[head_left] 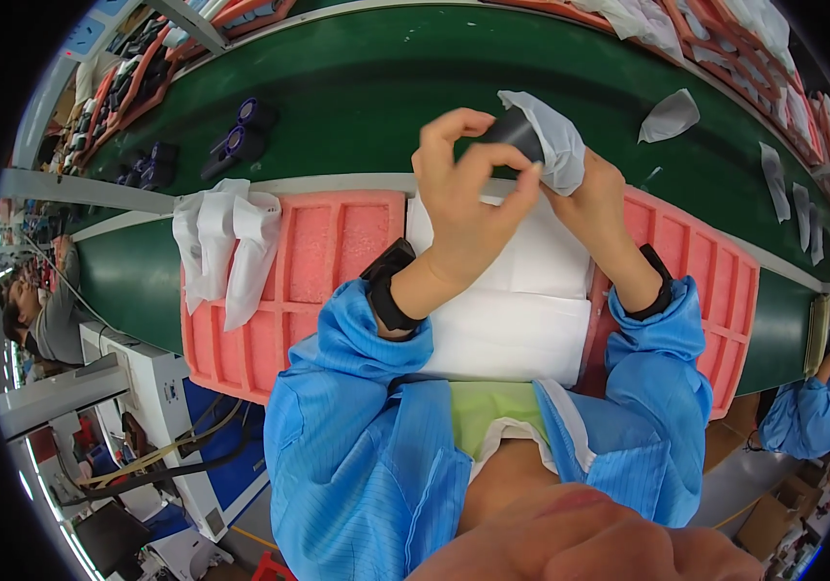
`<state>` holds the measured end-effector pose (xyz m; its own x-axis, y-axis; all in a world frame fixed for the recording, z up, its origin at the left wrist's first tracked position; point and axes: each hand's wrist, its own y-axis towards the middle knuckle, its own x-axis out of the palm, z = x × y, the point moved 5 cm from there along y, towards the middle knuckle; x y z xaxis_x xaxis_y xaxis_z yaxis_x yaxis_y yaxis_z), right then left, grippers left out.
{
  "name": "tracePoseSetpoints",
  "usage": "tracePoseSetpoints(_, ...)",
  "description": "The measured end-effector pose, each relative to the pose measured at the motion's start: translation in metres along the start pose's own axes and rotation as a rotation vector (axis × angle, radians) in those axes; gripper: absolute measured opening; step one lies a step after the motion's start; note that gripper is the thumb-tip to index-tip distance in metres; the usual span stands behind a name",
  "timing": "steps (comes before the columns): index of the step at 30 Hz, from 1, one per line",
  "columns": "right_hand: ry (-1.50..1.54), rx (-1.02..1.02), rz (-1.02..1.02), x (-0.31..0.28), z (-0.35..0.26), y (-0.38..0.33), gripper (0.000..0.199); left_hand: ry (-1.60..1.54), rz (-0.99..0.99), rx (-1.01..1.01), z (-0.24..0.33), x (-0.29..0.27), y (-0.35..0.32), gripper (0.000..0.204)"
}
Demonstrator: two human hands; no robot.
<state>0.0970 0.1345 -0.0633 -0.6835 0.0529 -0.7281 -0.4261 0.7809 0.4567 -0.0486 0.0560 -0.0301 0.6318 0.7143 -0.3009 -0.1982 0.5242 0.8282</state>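
Observation:
Above the middle of the workbench, my right hand (597, 197) grips a white pouch (558, 145) from its right side. A dark grey cylindrical part (514, 136) pokes out of the pouch's open left end. My left hand (473, 198) has its fingers curled around that exposed dark end, with thumb and a fingertip close together in front of it. The rest of the part is covered by the pouch. Beneath my hands lies a stack of white sheets or flat pouches (507, 334).
Pink compartment trays (338, 242) flank the stack, the left one bearing several white-wrapped items (226, 242). Beyond runs a green conveyor belt (357, 87) with black-and-purple devices (241, 140) and white-wrapped pieces (670, 116). Metal posts (86, 190) stand left; other people (807, 412) sit at both sides.

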Motion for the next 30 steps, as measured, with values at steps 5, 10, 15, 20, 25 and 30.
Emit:
tracePoseSetpoints(5,-0.1,0.008,0.036,-0.002,-0.003,0.001,0.038,-0.433,0.007,-0.471,-0.03,0.0,0.004,0.019)
tracePoseSetpoints(10,-0.14,-0.048,0.052,0.0,-0.009,0.002,0.03,-0.444,-0.074,-0.454,-0.034,0.004,-0.003,0.023)
tracePoseSetpoints(15,-0.061,-0.014,0.108,-0.002,-0.011,0.003,0.027,-0.42,-0.059,-0.364,-0.025,0.002,-0.003,0.022)
tracePoseSetpoints(20,-0.146,-0.087,0.078,0.0,-0.018,0.002,0.029,-0.44,-0.014,-0.446,-0.03,-0.01,0.009,0.02)
tracePoseSetpoints(25,-0.185,-0.066,0.051,0.004,-0.017,0.002,0.035,-0.324,-0.049,-0.232,-0.024,-0.007,0.003,0.022)
tracePoseSetpoints(30,-0.071,-0.028,0.095,0.002,-0.012,0.006,0.027,-0.205,-0.039,-0.123,-0.014,-0.007,0.002,0.019)
